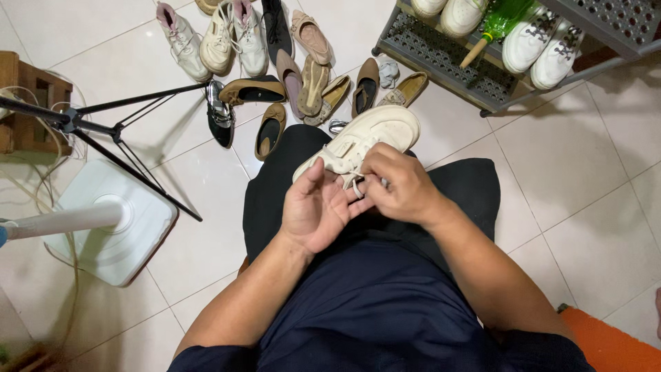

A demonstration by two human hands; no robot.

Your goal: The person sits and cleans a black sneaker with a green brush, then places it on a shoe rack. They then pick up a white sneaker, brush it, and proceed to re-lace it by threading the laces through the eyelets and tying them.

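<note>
cream sneaker (365,141) lies on the lap, just past both hands. right hand (403,186) pinches its lace (358,184) in curled fingers; left hand (318,207) is open, palm up, fingertips touching the lace. loose shoes (275,62) lie on the tiles beyond the hands.

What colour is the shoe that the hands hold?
The shoe is cream white, seen best in the head view.

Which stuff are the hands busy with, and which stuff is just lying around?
In use:
- cream sneaker on the lap
- its lace, pinched by the right hand
- left hand, palm open beside it

Lying about:
- pile of shoes on the floor
- shoe rack
- tripod
- white fan base
</note>
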